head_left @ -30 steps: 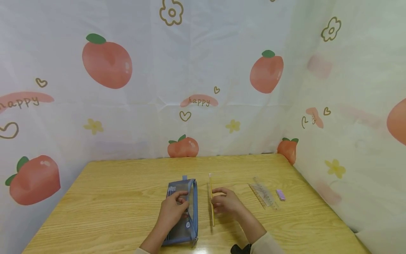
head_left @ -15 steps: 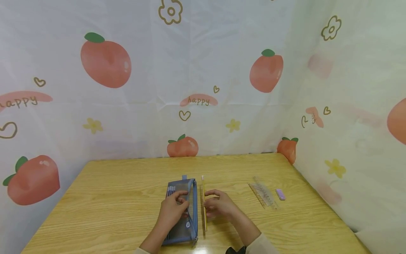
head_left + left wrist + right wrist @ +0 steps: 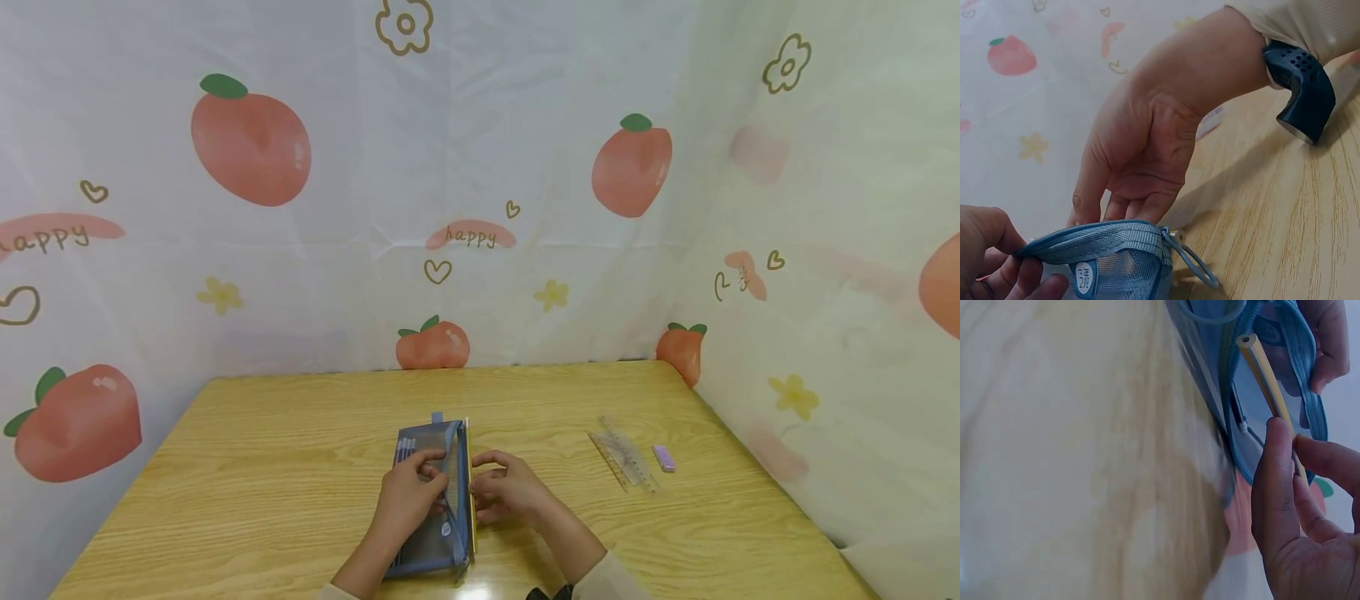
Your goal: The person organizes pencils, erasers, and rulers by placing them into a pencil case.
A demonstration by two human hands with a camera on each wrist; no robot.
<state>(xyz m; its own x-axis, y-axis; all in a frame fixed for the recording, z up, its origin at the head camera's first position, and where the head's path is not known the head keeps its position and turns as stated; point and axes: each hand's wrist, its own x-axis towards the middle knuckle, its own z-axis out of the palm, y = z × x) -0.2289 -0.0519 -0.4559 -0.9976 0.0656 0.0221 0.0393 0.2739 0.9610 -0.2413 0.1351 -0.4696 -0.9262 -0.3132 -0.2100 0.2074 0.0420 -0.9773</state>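
A blue mesh pencil case [image 3: 431, 554] lies on the table with its zipped side open. Several pencils [image 3: 406, 447] show through its mesh on the left. My left hand [image 3: 405, 497] pinches the edge of the opening and holds it apart, as the right wrist view shows. Between thumb and fingers, my right hand [image 3: 516, 489] grips a yellow pencil [image 3: 1262, 372], which lies along the right edge of the opening. In the left wrist view, the case [image 3: 1125, 269] hides most of that pencil.
To the right, clear rulers [image 3: 628, 458] lie overlapped on the wooden table [image 3: 285, 467], beside a purple eraser [image 3: 663, 458]. A printed cloth [image 3: 337, 167] hangs behind the table and along its right side. A dark wrist camera [image 3: 1307, 90] sits on the right wrist.
My right hand has moved left, carrying the pencil from beside the case to the edge of its opening. The left hand has kept its hold on the case.
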